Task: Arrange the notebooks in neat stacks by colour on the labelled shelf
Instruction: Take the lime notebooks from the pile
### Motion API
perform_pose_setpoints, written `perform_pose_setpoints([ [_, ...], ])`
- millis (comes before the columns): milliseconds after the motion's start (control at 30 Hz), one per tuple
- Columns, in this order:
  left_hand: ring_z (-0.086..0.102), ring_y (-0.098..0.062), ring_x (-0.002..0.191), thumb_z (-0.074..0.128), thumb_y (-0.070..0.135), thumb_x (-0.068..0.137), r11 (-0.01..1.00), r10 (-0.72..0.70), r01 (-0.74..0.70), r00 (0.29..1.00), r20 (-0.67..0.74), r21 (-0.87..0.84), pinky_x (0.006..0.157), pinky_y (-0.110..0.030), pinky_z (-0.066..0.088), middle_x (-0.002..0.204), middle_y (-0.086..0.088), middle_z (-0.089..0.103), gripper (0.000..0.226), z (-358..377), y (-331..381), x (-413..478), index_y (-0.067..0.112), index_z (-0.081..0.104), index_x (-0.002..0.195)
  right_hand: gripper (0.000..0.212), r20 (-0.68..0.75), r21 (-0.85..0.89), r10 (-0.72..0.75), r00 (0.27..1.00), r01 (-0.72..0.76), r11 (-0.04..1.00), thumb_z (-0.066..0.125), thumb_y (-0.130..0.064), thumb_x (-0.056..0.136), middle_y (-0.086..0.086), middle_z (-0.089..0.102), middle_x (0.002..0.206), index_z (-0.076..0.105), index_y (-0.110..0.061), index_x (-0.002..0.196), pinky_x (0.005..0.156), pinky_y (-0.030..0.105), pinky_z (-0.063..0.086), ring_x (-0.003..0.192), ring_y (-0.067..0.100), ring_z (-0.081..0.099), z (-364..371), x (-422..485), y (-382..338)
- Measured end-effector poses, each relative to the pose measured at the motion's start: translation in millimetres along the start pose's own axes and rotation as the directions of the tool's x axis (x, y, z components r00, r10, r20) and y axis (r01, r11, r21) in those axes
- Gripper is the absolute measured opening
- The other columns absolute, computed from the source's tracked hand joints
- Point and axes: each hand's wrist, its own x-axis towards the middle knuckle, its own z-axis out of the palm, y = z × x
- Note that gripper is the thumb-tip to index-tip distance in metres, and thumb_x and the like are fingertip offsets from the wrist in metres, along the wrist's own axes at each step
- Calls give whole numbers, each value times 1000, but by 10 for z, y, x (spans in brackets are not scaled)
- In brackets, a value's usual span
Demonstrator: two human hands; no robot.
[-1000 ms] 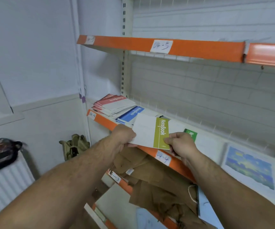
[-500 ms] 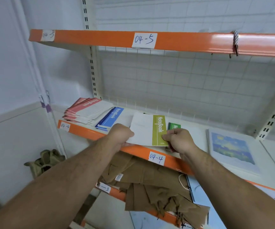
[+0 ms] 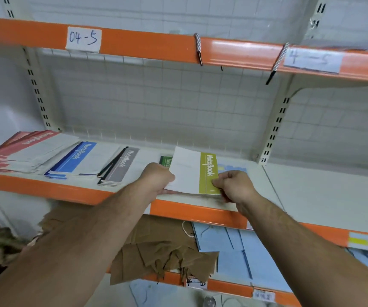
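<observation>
Mid-placing: holding the olive notebook (image 3: pixel 208 173) just above the shelf (image 3: pixel 300 191) front, left grip (image 3: pixel 158 178) clenched on its left edge, right grip (image 3: pixel 234 185) pinching its right corner (green notebook (image 3: pixel 166 161) peeking out behind). Next, probably, calls for lowering flat, squaring to the edge, releasing.

Three notebook stacks (image 3: pixel 30 149) (image 3: pixel 77 158) (image 3: pixel 121 167); one olive notebook (image 3: pixel 208 173); one green notebook (image 3: pixel 165 161).

Shelf edge strip (image 3: pixel 240 54): glossy orange, catches glare. Shelf board (image 3: pixel 311 191): smooth, matt cream, looks like painted metal. Back panel (image 3: pixel 156 100): white wire grid. Notebooks (image 3: pixel 192 171): matt paper covers. Brown paper bags (image 3: pixel 156 251) below: creased, dull. Shelf labels (image 3: pixel 83 38): plain paper, handwritten.
</observation>
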Motion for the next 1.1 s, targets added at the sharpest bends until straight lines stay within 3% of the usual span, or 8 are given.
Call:
perform_pose_setpoints([
  [133,66,-27,91,59,-11,90,1000,-13,13,1000,-8,-26,54,-32,60,110,-18,66,14,34,-24,-32,3,61,93,9,23,3,5,1000,-5,1000,71,-5,88,9,60,67,66,-1,94,45,25,39,46,16,48,-38,65,20],
  [267,66,-32,101,59,-10,90,1000,-23,22,998,-60,-15,58,-34,60,115,-19,64,16,-52,-68,-24,6,58,89,15,53,17,10,999,-10,1000,70,-5,89,14,63,73,66,3,100,44,24,40,46,18,49,62,99,16],
  [400,67,-31,96,59,-11,90,1000,-17,17,999,-37,-20,65,-38,61,110,-19,65,14,-27,-56,22,3,59,88,21,31,21,21,999,-22,1000,71,-6,88,13,64,74,65,5,106,46,25,41,49,18,50,42,134,66],
  [567,66,-26,86,59,-10,91,999,6,-6,1000,16,40,61,-36,60,101,-14,65,17,300,5,-9,7,58,87,15,-26,42,49,998,-48,998,72,-5,87,9,57,65,64,2,99,45,25,38,45,16,47,-274,78,183],
  [667,68,-29,89,60,-9,90,993,32,-37,998,45,115,69,-41,62,99,-15,68,16,578,10,-18,6,60,82,22,-70,52,71,995,-67,996,72,-4,87,11,59,69,64,7,105,44,24,38,45,16,46,-544,56,259],
  [767,67,-28,79,61,-6,89,979,59,-67,997,48,194,53,-31,58,95,-16,68,13,887,4,-53,5,60,82,24,-98,54,83,992,-78,995,72,-4,87,10,60,68,63,5,108,42,22,37,42,15,46,-862,45,328],
  [900,59,-24,69,64,5,82,870,174,-170,984,34,463,57,-26,45,78,-7,62,4,1304,-30,-67,7,62,81,23,-121,36,87,989,-83,996,73,-4,86,10,60,67,64,3,106,40,21,37,41,14,46,-1285,52,461],
  [1100,43,-14,54,59,8,82,687,291,-273,953,89,673,42,-23,24,60,1,44,29,1953,-55,-160,14,40,61,10,-123,-6,80,989,-81,997,72,-2,86,13,59,65,66,2,93,42,24,36,40,16,44,-1870,100,667],
])
